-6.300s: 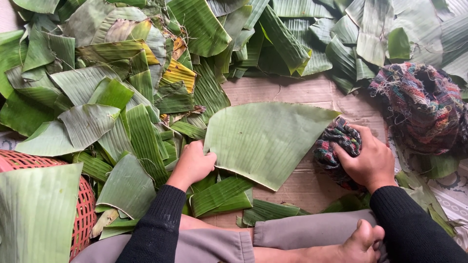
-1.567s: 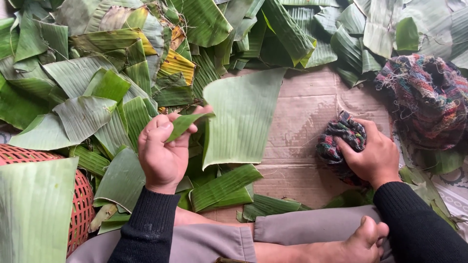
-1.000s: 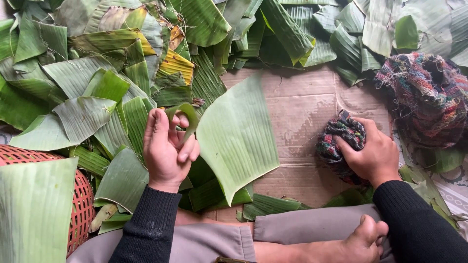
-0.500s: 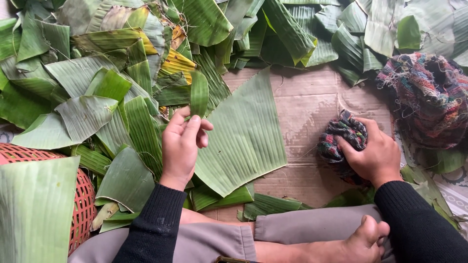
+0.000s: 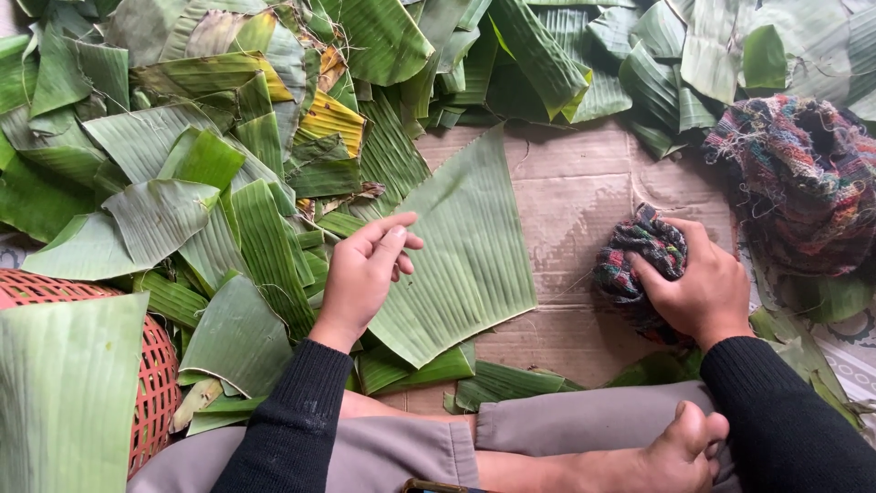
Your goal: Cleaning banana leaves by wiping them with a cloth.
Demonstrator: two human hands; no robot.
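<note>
A large green banana leaf piece (image 5: 461,246) lies flat on the brown cardboard (image 5: 584,196) in front of me. My left hand (image 5: 365,274) rests on its left edge, fingers spread and pressing it down. My right hand (image 5: 698,288) grips a balled multicoloured woven cloth (image 5: 634,260) on the cardboard, right of the leaf and apart from it.
Several cut banana leaves are heaped at the left and back (image 5: 228,137). A red woven basket (image 5: 146,383) holding a leaf stands at lower left. A bigger bundle of multicoloured cloth (image 5: 803,183) lies at the right. My crossed legs and bare foot (image 5: 675,452) fill the bottom.
My left hand lifted the leaf by its edge, turned it over and laid it flat again. It now presses the leaf's left side. My right hand stayed on the cloth.
</note>
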